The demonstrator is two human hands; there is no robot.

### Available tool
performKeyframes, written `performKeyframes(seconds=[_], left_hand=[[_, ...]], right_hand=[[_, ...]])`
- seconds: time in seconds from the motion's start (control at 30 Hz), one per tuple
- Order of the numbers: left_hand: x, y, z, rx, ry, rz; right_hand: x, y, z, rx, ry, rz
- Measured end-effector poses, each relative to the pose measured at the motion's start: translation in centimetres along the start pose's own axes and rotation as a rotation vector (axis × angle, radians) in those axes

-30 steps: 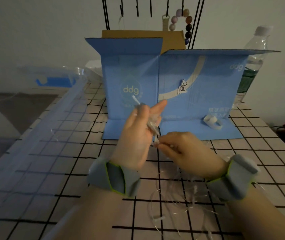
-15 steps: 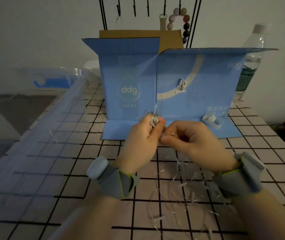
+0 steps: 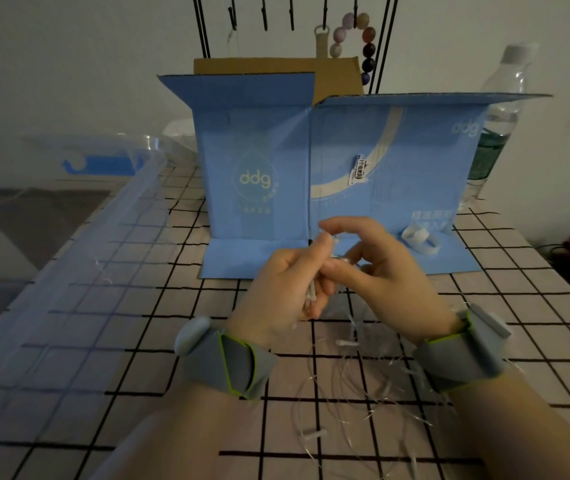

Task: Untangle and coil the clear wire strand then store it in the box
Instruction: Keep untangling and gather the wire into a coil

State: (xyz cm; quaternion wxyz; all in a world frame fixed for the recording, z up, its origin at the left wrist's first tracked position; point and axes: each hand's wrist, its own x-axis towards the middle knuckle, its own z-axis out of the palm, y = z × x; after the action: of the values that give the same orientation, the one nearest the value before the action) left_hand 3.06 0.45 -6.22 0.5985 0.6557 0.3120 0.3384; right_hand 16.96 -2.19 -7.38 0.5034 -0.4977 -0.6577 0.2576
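Left hand (image 3: 285, 289): my fingers curled round a small coiled bundle of the wire (image 3: 356, 386).
Right hand (image 3: 380, 268): my fingers pinch the strand beside the left.
Wire: loose loops trail onto the tabletop (image 3: 138, 341) below.
Box (image 3: 259, 161): blue, open, upright behind my hands.

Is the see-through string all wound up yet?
Not yet. Part of the clear wire strand lies in loose loops on the table, trailing from both hands.
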Motion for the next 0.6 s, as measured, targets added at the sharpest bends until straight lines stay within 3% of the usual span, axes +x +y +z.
performKeyframes(seconds=[0.2, 0.33, 0.6], left_hand=[[0.24, -0.14, -0.05, -0.177, -0.124, -0.193], [0.56, -0.34, 0.13, -0.197, -0.069, -0.213], [0.56, -0.41, 0.52, -0.420, -0.083, -0.171]], right_hand=[[-0.22, 0.38, 0.48, -0.133, 0.006, -0.097], [-0.04, 0.16, 0.17, -0.255, 0.083, -0.129], [0.08, -0.07, 0.51, 0.113, 0.047, 0.032]])
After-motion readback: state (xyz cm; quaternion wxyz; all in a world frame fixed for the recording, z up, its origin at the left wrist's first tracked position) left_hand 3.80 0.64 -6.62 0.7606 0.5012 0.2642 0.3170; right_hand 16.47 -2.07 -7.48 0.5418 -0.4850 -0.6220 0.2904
